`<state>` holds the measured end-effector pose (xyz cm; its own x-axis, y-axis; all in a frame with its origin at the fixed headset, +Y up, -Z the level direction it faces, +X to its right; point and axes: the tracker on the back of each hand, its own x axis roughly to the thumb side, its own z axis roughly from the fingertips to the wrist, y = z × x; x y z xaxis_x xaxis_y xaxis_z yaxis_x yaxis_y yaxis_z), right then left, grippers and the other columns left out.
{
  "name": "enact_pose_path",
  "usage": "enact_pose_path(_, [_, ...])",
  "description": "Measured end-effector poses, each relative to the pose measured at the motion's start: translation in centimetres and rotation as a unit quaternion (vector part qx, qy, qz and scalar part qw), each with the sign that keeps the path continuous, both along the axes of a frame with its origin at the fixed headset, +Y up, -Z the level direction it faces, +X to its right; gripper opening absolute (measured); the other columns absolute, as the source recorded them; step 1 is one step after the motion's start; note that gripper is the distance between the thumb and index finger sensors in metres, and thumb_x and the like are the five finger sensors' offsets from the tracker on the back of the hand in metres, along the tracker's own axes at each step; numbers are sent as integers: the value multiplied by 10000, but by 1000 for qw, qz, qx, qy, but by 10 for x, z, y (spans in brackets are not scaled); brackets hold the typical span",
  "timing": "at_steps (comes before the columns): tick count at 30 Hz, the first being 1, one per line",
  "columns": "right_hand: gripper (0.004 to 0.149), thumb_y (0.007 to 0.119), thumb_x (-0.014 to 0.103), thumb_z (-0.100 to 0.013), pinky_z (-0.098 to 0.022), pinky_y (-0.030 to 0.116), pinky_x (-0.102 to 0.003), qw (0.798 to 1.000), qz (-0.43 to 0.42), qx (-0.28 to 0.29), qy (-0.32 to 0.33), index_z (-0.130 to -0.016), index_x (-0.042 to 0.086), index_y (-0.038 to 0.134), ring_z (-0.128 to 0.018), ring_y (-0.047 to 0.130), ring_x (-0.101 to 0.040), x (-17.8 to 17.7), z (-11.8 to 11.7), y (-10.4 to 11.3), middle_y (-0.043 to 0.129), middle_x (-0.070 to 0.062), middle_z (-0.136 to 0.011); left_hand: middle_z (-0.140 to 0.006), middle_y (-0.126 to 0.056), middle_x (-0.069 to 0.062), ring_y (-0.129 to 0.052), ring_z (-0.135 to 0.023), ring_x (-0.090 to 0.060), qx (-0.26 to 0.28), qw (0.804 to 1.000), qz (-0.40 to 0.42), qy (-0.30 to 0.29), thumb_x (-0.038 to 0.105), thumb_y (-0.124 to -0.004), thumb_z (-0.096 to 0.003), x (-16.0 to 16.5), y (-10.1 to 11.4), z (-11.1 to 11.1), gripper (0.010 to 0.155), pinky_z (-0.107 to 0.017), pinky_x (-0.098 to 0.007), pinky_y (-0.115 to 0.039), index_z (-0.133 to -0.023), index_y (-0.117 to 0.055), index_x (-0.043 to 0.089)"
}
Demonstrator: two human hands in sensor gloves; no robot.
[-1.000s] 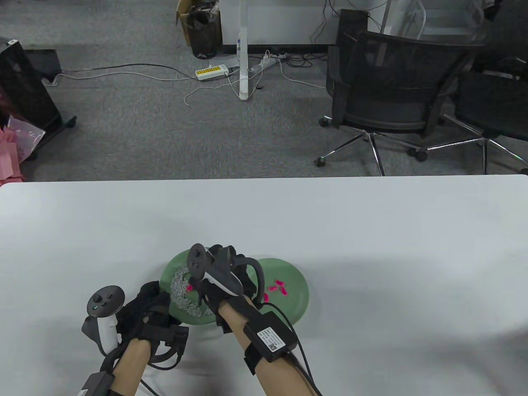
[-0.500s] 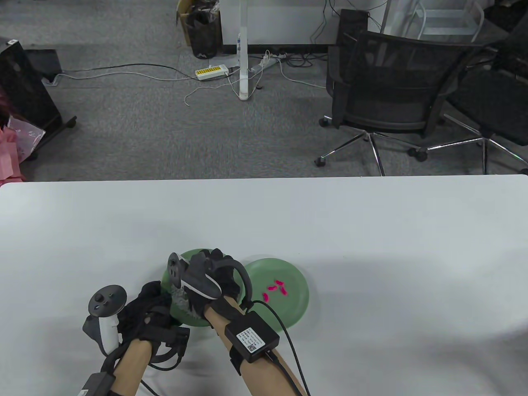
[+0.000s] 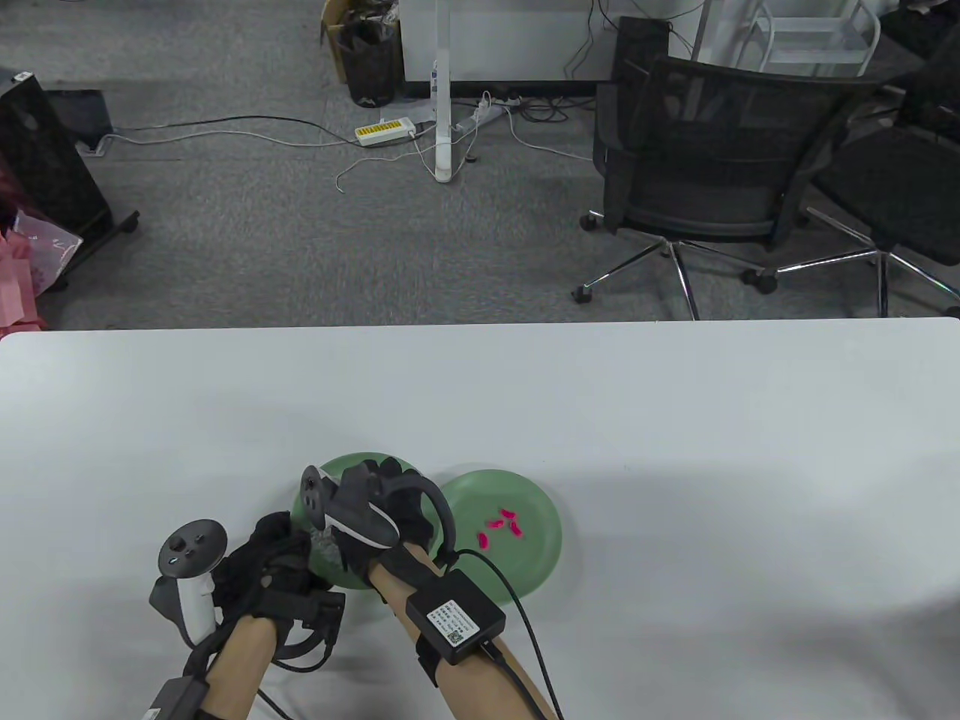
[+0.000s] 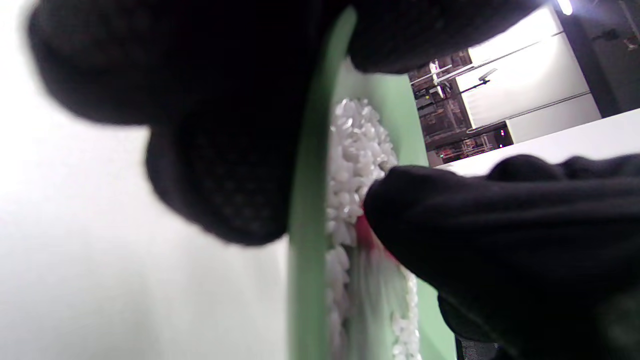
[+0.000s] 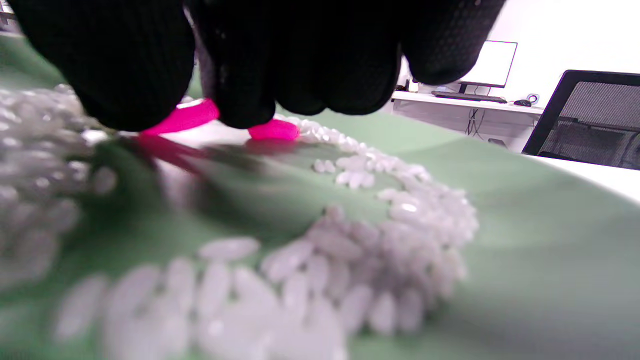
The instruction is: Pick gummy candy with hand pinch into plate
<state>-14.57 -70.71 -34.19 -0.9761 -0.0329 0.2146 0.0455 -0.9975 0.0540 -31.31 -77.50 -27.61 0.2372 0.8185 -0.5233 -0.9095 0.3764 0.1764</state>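
Two green plates stand side by side. The left plate [image 3: 346, 461] holds white candies [image 5: 320, 280] and pink gummies. The right plate [image 3: 541, 551] holds several pink gummies [image 3: 501, 523]. My right hand [image 3: 352, 525] is low over the left plate; in the right wrist view its fingertips [image 5: 125, 85] pinch one pink gummy [image 5: 187, 116], and a second gummy [image 5: 274, 130] lies beside it. My left hand [image 3: 292, 540] grips the left plate's near-left rim [image 4: 305, 225], with fingers on both sides of it.
The white table's far edge [image 3: 480, 324] lies well beyond the plates. Office chairs [image 3: 712, 165], cables and a power strip [image 3: 384, 133] are on the floor behind it. My right wrist cable [image 3: 525, 630] trails toward the bottom edge.
My right hand has moved left from the gap between the plates to over the left plate and come down onto its candies. My left hand has stayed on the rim.
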Motion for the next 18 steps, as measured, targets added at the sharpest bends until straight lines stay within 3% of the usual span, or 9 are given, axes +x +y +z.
enact_pose_path(11, [453,901,470,-307,-649,683,-538,999,-25,-28,0,-699,243,898,-769,836,-279,3,-4,-1,846,29,-842,-754,-983,-57,-1134,-220,-279,2,1000,-6,-3,321,-790,-419,-2,-3,-1,559,-133,-293,-968,-957,-742,178])
enact_pose_path(18, [444,900,475,-301,-644,692,-533,999,-50,-10,6,-682,248,907,-758,846,-274,13,-4,6,858,37,-827,-748,-992,-49,-1136,-220,-277,4,1000,-14,-5,324,-793,-419,0,-2,-1,555,-135,-297,-967,-955,-750,189])
